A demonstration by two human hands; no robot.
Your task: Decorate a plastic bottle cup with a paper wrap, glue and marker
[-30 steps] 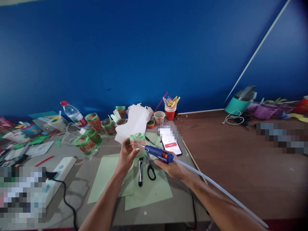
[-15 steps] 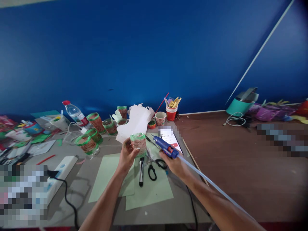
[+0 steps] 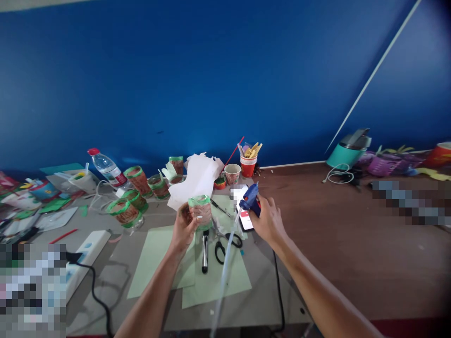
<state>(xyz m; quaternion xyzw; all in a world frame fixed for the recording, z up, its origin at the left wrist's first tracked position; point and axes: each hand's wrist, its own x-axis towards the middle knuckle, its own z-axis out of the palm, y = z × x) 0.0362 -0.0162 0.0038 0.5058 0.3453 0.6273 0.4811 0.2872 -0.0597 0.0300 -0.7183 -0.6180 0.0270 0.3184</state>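
Note:
My left hand [image 3: 183,231] is closed around a clear cup with a green rim and brown sides [image 3: 200,213], held above the table. In my right hand [image 3: 269,220] is a blue hot glue gun [image 3: 250,197], gripped by its handle, with a long translucent glue stick [image 3: 225,270] trailing from its back toward me. Behind the glue gun lies a phone [image 3: 246,221], partly covered by it. Below the cup, a black and silver marker [image 3: 205,253] and black-handled scissors [image 3: 221,252] rest on pale green paper [image 3: 227,286].
Several brown and green cups [image 3: 123,212] stand at the left, near a water bottle [image 3: 107,166]. Torn white paper [image 3: 197,176] lies behind my left hand. A red cup of plastic cutlery [image 3: 248,166] is by the wall. A power strip [image 3: 89,251] sits at the left.
My right hand has turned the glue gun away from the cup, slightly rightward, so the glue stick swings across toward the lower middle. My left hand keeps hold of the cup.

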